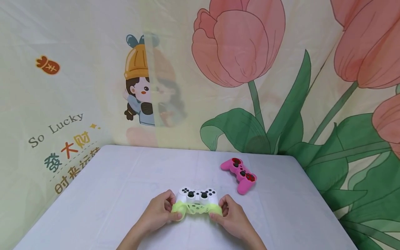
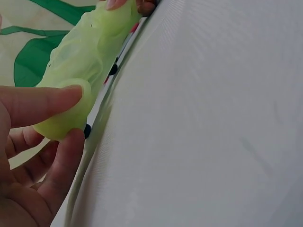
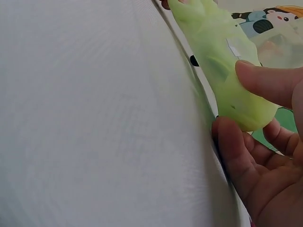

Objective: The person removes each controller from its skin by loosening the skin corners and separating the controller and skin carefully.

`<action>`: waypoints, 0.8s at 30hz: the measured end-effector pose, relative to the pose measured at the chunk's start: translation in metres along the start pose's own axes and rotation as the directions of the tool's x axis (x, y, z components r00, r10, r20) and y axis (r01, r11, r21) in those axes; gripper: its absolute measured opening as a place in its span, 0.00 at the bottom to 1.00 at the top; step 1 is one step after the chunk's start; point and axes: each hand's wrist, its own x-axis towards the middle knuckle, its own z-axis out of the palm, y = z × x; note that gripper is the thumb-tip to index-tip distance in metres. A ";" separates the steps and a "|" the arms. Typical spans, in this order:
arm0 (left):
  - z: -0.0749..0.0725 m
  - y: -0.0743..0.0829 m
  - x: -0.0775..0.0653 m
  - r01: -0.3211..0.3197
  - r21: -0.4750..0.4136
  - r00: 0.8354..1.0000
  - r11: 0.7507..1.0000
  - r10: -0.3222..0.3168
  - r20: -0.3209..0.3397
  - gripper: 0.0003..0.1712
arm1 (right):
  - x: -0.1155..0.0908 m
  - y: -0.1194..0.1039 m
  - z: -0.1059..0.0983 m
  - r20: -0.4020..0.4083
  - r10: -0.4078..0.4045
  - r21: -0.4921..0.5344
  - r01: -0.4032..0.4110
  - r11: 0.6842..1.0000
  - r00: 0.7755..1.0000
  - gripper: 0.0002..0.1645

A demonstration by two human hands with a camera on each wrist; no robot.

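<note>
A white game controller (image 1: 197,196) lies near the front middle of the table, its sticks and buttons facing up. Over both of its grips a pale yellow-green silicone cover (image 1: 197,208) is stretched, bunched into strands between them. My left hand (image 1: 158,211) pinches the covered left grip between thumb and fingers; the left wrist view shows the thumb on the cover (image 2: 78,61). On the other side my right hand (image 1: 232,216) pinches the covered right grip, its thumb pressing the cover (image 3: 222,71) in the right wrist view. The controller's upper half is bare.
A pink controller (image 1: 240,175) with red and black buttons lies behind and to the right of the white one. White cloth covers the table (image 1: 125,180). A printed curtain (image 1: 175,139) with tulips and a cartoon child hangs behind the table's back edge.
</note>
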 end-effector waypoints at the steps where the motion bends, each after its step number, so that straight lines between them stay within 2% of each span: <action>1: 0.000 0.000 0.000 -0.006 0.003 1.000 1.000 0.006 -0.005 0.28 | 0.000 0.000 0.000 -0.005 -0.001 0.004 0.001 1.000 1.000 0.28; 4: -0.001 0.000 0.001 -0.029 0.010 0.999 1.000 0.029 -0.016 0.27 | 0.001 0.001 -0.001 -0.011 -0.006 0.036 0.006 0.999 1.000 0.29; 9: -0.001 -0.001 0.001 -0.107 0.040 0.994 0.993 0.108 -0.017 0.25 | 0.002 -0.001 -0.004 -0.013 -0.024 0.089 0.025 0.996 1.000 0.29; 14: -0.001 -0.001 0.001 -0.167 0.065 0.985 0.984 0.170 -0.036 0.24 | 0.002 -0.002 -0.006 -0.016 -0.041 0.089 0.042 0.995 0.999 0.28; 24: -0.001 0.001 0.001 -0.185 0.093 0.981 0.978 0.189 -0.042 0.24 | 0.004 -0.002 -0.001 -0.118 -0.029 -0.022 0.027 0.999 0.993 0.21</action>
